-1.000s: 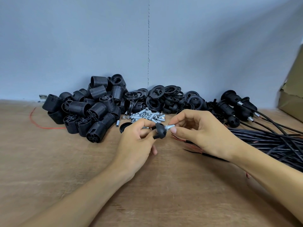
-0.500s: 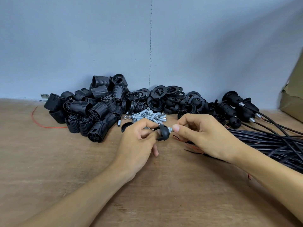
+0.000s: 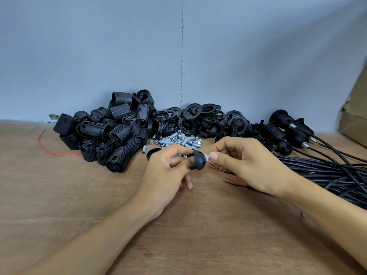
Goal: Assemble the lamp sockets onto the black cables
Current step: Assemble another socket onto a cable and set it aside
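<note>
Socket cap [image 3: 198,159] held near centre, left hand [image 3: 164,175] clamped round it — right hand [image 3: 244,165] pinches the threaded metal tube [image 3: 206,155], showing far less than a second ago — it's screwing home, I'd say; black cables [image 3: 327,171] wait at right.

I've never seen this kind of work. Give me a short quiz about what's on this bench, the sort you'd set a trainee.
1. True or false: the left hand holds a black dome cap while the right hand pinches the metal tube at its tip.
2. The loose pile of small metal tubes lies: A) just in front of the black rings; B) on a plate; C) under the left forearm.
3. Fill in: the bundle of black cables lies on the person's ____ side.
Key: 1 true; 2 A; 3 right.
</note>
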`<act>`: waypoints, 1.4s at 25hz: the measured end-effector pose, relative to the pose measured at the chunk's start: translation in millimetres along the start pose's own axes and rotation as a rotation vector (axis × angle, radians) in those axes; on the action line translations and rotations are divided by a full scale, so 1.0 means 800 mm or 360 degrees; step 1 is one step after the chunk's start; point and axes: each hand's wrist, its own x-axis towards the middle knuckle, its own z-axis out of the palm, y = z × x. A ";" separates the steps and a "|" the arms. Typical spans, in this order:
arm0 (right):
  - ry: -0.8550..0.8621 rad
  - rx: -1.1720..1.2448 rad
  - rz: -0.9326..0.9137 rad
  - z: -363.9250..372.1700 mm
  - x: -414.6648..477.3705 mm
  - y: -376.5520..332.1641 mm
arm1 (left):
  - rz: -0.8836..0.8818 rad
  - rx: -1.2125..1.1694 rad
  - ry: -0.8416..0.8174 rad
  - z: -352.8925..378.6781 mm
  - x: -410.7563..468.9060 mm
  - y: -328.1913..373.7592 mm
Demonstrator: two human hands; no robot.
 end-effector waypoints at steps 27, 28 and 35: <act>-0.0066 0.0312 0.0200 0.002 0.000 -0.001 | 0.0007 0.0124 0.0077 0.002 0.002 -0.007; -0.0071 0.0285 0.0196 0.002 0.000 0.001 | 0.0008 0.0126 0.0063 0.002 0.001 -0.007; -0.0071 0.0227 0.0191 0.003 0.000 0.001 | -0.0012 0.0161 0.0093 0.001 0.003 -0.009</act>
